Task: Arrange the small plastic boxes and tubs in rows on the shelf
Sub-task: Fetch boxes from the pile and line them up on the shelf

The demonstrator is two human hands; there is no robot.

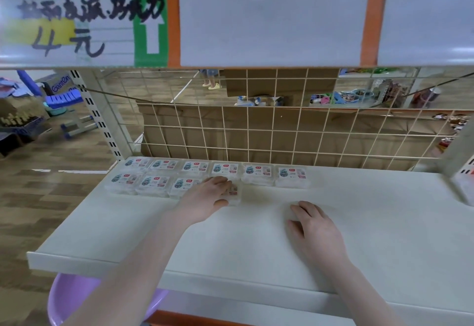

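White shelf (359,223), wire grid back panel (282,133). Small clear plastic boxes with printed labels, two rows at back left. Back row (218,169): six boxes side by side against the grid. Front row (154,184): three boxes set, a fourth box (234,192) at its right end, mostly hidden. Left hand (210,195) over that fourth box, fingers curled round its top, thumb at the near edge. Right hand (315,225) flat on bare shelf, well apart from the boxes, fingers relaxed and close together, holding nothing. Purple tub (77,300) below the shelf's front edge. Handwritten price sign (77,23) on the shelf above.
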